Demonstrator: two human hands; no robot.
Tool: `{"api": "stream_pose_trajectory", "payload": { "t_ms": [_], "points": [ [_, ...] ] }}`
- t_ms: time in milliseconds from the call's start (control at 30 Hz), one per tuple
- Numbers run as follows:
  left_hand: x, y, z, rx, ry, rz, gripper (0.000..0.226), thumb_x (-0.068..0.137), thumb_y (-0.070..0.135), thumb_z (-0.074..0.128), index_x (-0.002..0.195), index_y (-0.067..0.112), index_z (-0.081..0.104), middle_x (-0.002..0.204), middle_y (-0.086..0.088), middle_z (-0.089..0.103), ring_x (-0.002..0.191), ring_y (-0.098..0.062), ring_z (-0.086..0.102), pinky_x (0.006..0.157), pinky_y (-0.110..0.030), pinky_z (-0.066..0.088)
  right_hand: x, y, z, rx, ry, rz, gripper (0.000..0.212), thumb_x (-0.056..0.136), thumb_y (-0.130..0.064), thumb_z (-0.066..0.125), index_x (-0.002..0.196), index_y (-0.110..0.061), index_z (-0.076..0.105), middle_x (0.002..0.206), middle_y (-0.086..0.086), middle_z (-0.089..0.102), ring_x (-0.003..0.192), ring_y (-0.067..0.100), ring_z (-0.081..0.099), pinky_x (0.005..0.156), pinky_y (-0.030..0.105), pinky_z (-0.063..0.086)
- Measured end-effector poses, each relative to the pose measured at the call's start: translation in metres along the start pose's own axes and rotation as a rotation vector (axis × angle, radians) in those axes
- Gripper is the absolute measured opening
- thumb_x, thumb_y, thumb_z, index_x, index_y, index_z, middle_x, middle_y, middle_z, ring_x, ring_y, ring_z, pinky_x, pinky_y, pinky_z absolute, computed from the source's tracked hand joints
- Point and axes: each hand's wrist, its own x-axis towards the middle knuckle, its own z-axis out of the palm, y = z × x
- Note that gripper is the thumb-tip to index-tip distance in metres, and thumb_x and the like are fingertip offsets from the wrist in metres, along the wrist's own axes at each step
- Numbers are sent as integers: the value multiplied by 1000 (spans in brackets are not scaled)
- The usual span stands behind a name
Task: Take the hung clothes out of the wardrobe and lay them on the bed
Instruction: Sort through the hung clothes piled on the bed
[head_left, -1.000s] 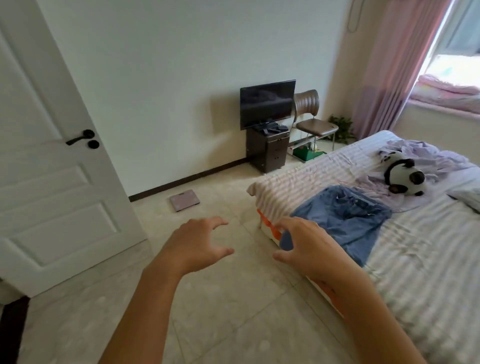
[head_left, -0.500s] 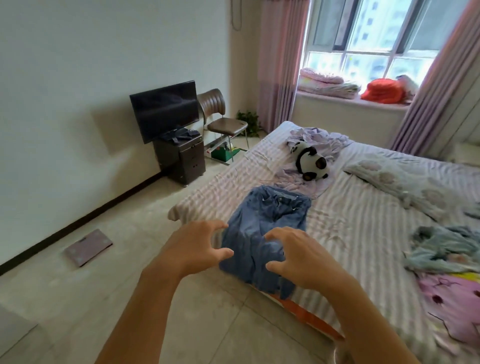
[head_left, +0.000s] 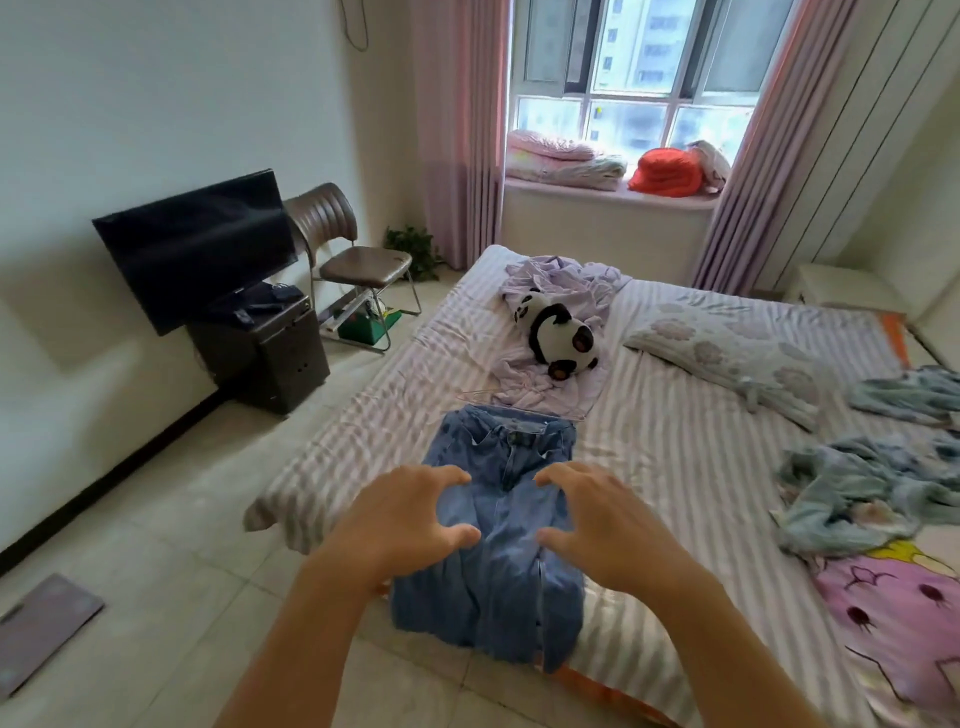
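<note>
The blue jeans (head_left: 498, 525) are laid out flat on the bed (head_left: 675, 467), waistband pointing toward the window, legs hanging off the near edge toward the floor. Looks like a thin wire hanger (head_left: 524, 410) sits at the waistband. Bed's got a pale striped sheet, pretty rumpled. Denim is light-washed and a bit wrinkled.
</note>
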Motion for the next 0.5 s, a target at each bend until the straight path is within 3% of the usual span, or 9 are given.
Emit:
{"api": "stream_pose_trajectory", "payload": {
  "t_ms": [333,500],
  "points": [
    [180,-23,11,-34,-73,8,64,83,53,67,140,34,47,141,9,52,129,-11,48,105,-32,41,149,95,-12,37,1,76,57,91,-35,66,142,-24,44,139,-8,49,126,15,45,101,29,41],
    [276,-31,9,-20,-87,-41,61,84,53,65,138,33,48,132,6,59,120,-13,55,97,-31,45,228,149,-24,31,-21,101,53,91,-36,65,139,-24,45,136,-6,51,121,15,49,98,29,44]
  ]
}}
